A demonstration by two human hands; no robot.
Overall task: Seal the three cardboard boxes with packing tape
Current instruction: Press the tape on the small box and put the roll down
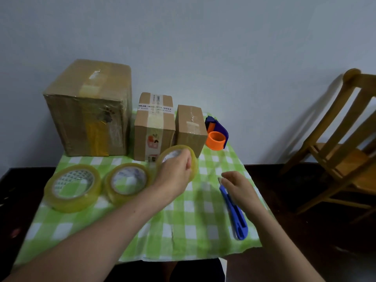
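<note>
While left hand (pixel 174 174) grips tape roll (pixel 194 162), right hand (pixel 234 184) hovers, seemingly loose, empty.

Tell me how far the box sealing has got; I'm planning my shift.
Nothing looks freshly sealed. The left hand grips one tape roll above the cloth; right hand hovers open by the utility knife. All three cardboard boxes bear some tape strips, but all remain to do.
</note>
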